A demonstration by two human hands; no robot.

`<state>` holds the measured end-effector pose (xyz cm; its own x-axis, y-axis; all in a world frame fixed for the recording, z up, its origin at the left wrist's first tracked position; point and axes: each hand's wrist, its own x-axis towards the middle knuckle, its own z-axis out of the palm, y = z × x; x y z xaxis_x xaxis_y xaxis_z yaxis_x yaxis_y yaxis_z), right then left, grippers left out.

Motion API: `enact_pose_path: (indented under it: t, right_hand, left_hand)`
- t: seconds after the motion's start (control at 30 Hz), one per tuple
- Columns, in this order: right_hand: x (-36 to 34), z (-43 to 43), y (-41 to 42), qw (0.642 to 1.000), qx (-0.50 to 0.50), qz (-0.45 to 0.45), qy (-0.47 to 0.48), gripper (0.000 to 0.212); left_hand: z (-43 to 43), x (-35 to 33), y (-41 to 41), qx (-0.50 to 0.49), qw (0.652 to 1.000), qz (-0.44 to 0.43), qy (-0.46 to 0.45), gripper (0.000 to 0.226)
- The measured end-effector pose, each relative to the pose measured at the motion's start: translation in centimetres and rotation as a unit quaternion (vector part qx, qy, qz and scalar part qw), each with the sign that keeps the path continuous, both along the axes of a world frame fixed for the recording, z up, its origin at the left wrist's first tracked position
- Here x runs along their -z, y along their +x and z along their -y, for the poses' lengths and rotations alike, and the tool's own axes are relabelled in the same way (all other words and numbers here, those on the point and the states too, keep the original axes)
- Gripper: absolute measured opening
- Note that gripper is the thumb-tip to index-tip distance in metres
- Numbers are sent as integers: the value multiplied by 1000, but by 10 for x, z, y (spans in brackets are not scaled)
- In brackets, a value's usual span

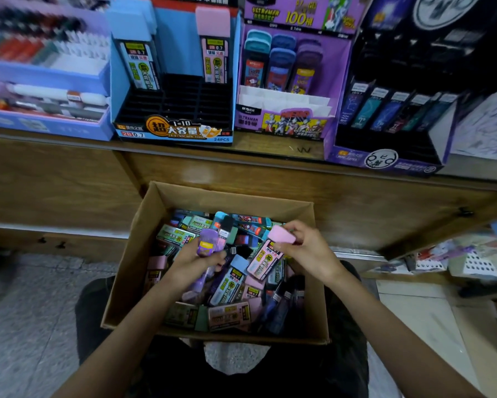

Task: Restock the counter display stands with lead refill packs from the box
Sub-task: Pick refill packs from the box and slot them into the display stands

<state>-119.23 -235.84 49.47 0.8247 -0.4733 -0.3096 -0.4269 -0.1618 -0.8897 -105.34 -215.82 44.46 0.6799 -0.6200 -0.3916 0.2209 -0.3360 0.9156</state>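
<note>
Person sits with the box [235,202] on the lap, lower centre. Its top is open, so both hands can dig in without steadying it. It is heaped with loose packs [227,285] in mixed colours, lying every way.

The left hand [195,261], centre-left over the heap, has its fingers curled round a purple pack [208,243], cap up. It may hold more than one; cannot tell.

The right hand [307,248], centre-right, pinches a pink pack [263,259] by the cap end between thumb and fingertips. The label end slants down to the heap; touching or just clear, cannot tell.

It looks like sorting, one type per hand, so each goes to its own stand.

Beyond the box, a wooden bench [270,147] runs across mid frame.
- **Upper centre-left:** a blue stand [172,130] has one blue-capped and one pink-capped pack at its back. The pink pack likely belongs here.
- **Upper centre:** a purple stand [281,122] holds rows of rounded-cap packs that match the purple one.
- **Upper right:** a dark stand [385,159] holds a row of dark packs.
</note>
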Motion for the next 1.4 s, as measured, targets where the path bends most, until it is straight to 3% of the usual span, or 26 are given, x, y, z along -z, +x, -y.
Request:
enact_pose_path:
  t: [0.23,0.43,0.83,1.03,1.17,1.3,1.4]
  right_hand:
    - [-52,-3,16,994,33,94,45,17]
    - [-88,2,25,990,30,124,62,13]
    - [-136,11,46,987,-9,156,33,13]
    - [-179,25,54,981,-75,167,-70,10]
    - [-224,31,75,974,-65,196,-94,16]
    - [-267,31,115,943,-37,266,-194,16]
    - [-281,28,154,918,-46,266,-290,5]
  left_hand:
    - [30,-49,-7,7,993,-6,-114,14]
    - [34,-91,-7,-5,990,-4,-143,41]
    - [44,-137,-4,23,983,28,-181,39]
    - [46,-159,7,-2,975,86,-203,38]
    - [39,-179,28,-99,956,164,-223,6]
    - [20,-195,55,-167,941,203,-214,7]
    - [7,-202,68,-182,936,218,-207,7]
